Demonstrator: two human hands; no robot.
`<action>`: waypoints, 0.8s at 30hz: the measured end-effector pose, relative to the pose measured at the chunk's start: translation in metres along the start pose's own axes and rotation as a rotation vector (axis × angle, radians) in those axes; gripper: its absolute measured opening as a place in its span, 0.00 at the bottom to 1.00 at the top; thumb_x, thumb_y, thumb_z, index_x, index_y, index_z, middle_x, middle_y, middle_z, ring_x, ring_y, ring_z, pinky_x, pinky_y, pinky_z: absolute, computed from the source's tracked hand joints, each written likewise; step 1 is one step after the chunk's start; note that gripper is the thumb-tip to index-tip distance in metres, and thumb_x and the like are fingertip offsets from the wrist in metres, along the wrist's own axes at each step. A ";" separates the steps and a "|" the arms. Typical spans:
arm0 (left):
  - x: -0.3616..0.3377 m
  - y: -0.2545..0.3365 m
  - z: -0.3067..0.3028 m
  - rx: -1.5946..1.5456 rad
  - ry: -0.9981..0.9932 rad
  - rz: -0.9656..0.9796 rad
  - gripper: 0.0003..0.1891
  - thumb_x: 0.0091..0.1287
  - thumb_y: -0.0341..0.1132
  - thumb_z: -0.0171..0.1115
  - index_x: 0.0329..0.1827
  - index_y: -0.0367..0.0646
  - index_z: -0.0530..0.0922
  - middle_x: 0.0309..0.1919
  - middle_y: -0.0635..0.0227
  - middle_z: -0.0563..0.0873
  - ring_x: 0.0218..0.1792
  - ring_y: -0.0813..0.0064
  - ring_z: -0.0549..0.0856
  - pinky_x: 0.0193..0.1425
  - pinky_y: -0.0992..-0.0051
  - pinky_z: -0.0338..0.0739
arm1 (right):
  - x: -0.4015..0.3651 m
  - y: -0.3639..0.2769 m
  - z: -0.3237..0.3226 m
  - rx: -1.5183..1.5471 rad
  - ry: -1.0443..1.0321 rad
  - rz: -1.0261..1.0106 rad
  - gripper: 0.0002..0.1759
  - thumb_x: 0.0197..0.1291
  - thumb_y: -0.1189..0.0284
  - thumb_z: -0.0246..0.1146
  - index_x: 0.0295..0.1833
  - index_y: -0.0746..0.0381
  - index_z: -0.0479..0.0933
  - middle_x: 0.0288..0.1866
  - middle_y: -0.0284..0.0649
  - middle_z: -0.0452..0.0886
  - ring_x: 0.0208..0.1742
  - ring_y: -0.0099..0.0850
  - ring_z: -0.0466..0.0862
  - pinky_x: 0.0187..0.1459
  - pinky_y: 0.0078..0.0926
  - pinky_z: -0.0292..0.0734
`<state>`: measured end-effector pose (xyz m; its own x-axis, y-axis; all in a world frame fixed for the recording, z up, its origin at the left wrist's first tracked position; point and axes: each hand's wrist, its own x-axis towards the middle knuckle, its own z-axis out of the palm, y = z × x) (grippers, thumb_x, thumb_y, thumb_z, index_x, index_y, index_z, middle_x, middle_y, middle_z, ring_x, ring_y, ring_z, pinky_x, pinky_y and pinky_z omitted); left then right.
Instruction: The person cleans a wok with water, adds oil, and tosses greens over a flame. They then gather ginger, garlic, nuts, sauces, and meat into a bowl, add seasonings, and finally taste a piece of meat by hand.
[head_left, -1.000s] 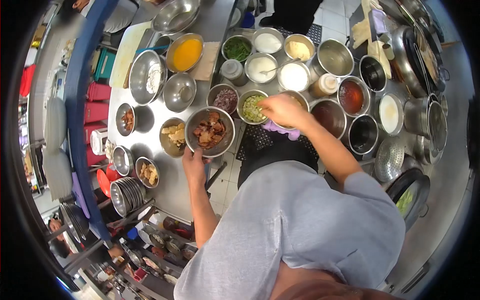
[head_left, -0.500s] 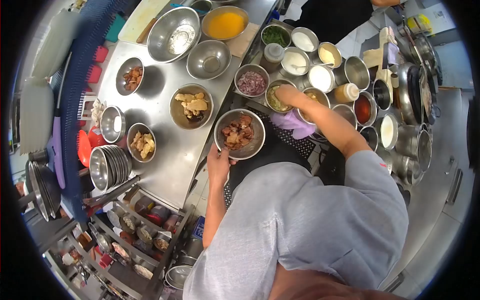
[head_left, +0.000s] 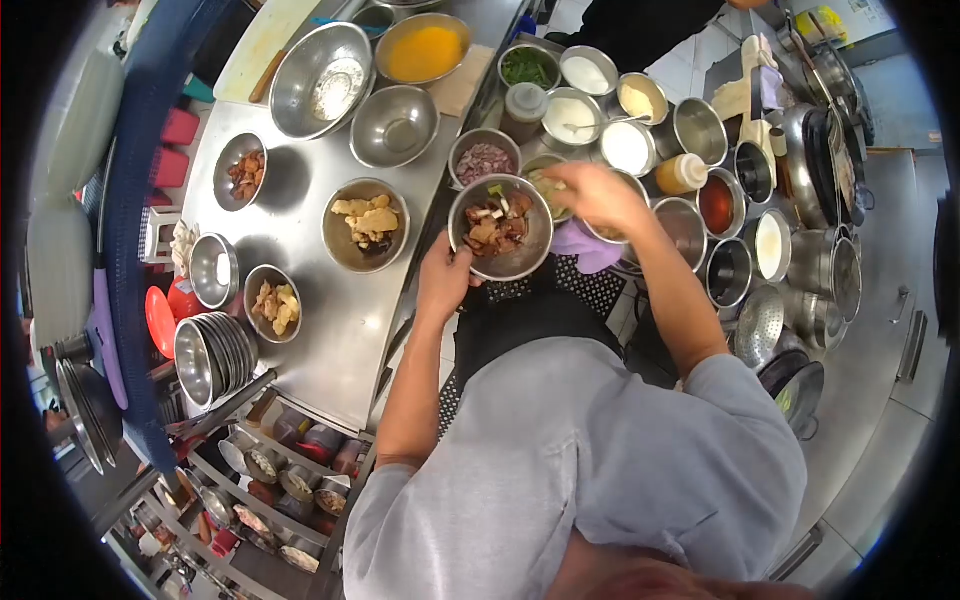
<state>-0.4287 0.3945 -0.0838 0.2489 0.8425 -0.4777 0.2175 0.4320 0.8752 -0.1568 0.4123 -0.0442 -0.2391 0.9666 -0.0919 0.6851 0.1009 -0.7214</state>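
My left hand [head_left: 445, 278] grips the side of a metal bowl [head_left: 502, 268], tilted a little toward me. Browned meat pieces [head_left: 497, 236] lie in it, with a few white and green cut scallion pieces [head_left: 493, 210] on top. Just right of the bowl, my right hand [head_left: 598, 200] hovers over the container of pale green pieces [head_left: 546, 186], partly covering it. Its fingers point left and are blurred, so I cannot tell whether they hold anything. Beside these sits a container of chopped red onion [head_left: 484, 162].
Containers of green herbs [head_left: 530, 66], white powder [head_left: 626, 148] and red liquid [head_left: 717, 205], plus squeeze bottles [head_left: 682, 174], crowd the right side. On the steel table [head_left: 330, 320] at left stand bowls of food [head_left: 366, 255], stacked bowls [head_left: 215, 355] and a large bowl [head_left: 320, 80].
My right hand has lifted out of the container of pale green pieces. Scallion pieces now show on the meat. My left hand has brought the bowl slightly right and up.
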 end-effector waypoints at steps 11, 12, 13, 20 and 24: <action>0.010 0.017 0.045 -0.106 0.058 -0.025 0.12 0.70 0.28 0.51 0.53 0.35 0.76 0.36 0.64 0.84 0.26 0.78 0.81 0.26 0.81 0.74 | -0.095 0.075 0.009 -0.423 -0.077 0.514 0.09 0.52 0.73 0.59 0.31 0.63 0.85 0.35 0.49 0.87 0.40 0.45 0.87 0.41 0.39 0.81; 0.013 0.022 0.043 -0.083 0.032 -0.022 0.12 0.70 0.28 0.51 0.53 0.35 0.76 0.36 0.64 0.84 0.26 0.78 0.81 0.26 0.81 0.74 | -0.094 0.073 0.015 -0.407 -0.057 0.538 0.09 0.52 0.73 0.59 0.31 0.63 0.85 0.35 0.49 0.87 0.40 0.45 0.87 0.41 0.39 0.81; 0.018 0.026 0.044 -0.058 0.023 -0.035 0.12 0.70 0.28 0.51 0.53 0.35 0.76 0.36 0.64 0.84 0.27 0.78 0.81 0.26 0.81 0.74 | -0.093 0.073 0.021 -0.395 -0.046 0.549 0.09 0.52 0.74 0.59 0.30 0.63 0.85 0.34 0.50 0.86 0.39 0.45 0.87 0.41 0.39 0.81; 0.074 0.059 0.039 0.057 -0.231 -0.068 0.12 0.71 0.29 0.51 0.53 0.34 0.74 0.37 0.64 0.84 0.25 0.79 0.80 0.26 0.80 0.74 | -0.101 0.046 0.005 -0.175 0.219 0.925 0.08 0.53 0.76 0.59 0.31 0.67 0.83 0.33 0.55 0.85 0.40 0.50 0.87 0.42 0.44 0.81; 0.100 0.063 0.027 0.104 -0.368 -0.047 0.13 0.71 0.29 0.51 0.56 0.36 0.74 0.39 0.65 0.84 0.27 0.79 0.81 0.26 0.82 0.75 | -0.085 0.045 0.035 -0.162 0.284 0.970 0.08 0.52 0.76 0.60 0.31 0.68 0.83 0.32 0.56 0.84 0.38 0.52 0.86 0.42 0.45 0.81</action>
<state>-0.3645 0.4975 -0.0781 0.5544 0.6426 -0.5288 0.3265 0.4166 0.8485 -0.1301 0.3259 -0.0928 0.6252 0.6669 -0.4055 0.5863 -0.7442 -0.3200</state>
